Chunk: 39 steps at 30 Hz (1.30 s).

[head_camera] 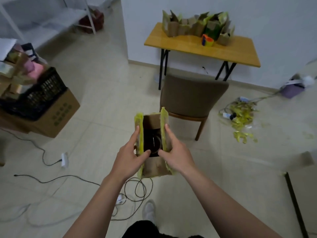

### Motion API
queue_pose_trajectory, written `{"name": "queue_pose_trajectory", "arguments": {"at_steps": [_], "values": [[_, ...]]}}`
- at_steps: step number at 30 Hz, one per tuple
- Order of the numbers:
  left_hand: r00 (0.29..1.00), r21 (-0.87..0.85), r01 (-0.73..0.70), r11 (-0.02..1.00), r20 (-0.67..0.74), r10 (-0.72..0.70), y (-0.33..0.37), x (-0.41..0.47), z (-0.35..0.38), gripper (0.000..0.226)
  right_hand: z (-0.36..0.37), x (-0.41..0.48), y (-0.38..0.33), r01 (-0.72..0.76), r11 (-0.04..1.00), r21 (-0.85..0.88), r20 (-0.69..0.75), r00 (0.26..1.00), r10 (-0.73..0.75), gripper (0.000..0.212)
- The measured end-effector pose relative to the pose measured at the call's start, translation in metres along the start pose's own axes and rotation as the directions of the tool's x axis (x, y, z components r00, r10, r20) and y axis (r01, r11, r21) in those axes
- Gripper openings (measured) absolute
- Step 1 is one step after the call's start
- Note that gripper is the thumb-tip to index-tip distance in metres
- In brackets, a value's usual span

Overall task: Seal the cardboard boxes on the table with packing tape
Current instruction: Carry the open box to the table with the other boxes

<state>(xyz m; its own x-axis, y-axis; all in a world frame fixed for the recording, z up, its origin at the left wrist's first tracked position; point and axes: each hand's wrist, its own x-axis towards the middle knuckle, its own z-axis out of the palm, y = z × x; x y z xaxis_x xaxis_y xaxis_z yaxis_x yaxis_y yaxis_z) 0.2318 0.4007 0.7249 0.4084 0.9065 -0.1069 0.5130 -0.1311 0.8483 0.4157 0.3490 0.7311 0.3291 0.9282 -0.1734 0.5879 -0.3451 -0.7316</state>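
Left hand (130, 158) and right hand (176, 155) pinch the cardboard box (155, 166) by floppy flaps, fingers (135, 134) clamped; seems light, stiffer walls look safer.

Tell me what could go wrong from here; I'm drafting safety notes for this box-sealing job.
1. The left hand and right hand hold the open box in the air by its sides and upright flaps; it might slip, or a flap might tear.
2. Loose cables loop on the floor beside the shoe, a likely trip hazard.
3. The chair stands between the person and the table, so getting there with both hands full may be awkward.
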Motion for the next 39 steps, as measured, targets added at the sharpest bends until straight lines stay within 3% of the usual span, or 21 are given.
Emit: {"name": "queue_pose_trajectory", "arguments": {"at_steps": [13,23,31,39], "values": [[0.984,0.065,0.062,0.996,-0.171,-0.05,0.005,0.183,-0.054,0.089,-0.014,0.196,-0.058,0.081,0.995,0.064,0.073,0.994,-0.086,0.094],[0.932,0.074,0.145,0.987,-0.346,-0.111,0.029,0.32,-0.074,0.088,-0.034,0.356,-0.089,0.181,0.98,0.083,0.15,0.97,-0.192,0.094],[0.911,0.017,0.147,0.989,-0.391,-0.129,0.028,0.42,-0.116,0.085,-0.035,0.462,-0.134,0.228,0.968,0.109,0.167,0.956,-0.243,0.093],[0.942,0.004,0.067,0.998,-0.33,-0.062,0.002,0.556,-0.194,0.083,-0.002,0.584,-0.202,0.184,0.976,0.118,0.082,0.977,-0.194,0.095]]}}
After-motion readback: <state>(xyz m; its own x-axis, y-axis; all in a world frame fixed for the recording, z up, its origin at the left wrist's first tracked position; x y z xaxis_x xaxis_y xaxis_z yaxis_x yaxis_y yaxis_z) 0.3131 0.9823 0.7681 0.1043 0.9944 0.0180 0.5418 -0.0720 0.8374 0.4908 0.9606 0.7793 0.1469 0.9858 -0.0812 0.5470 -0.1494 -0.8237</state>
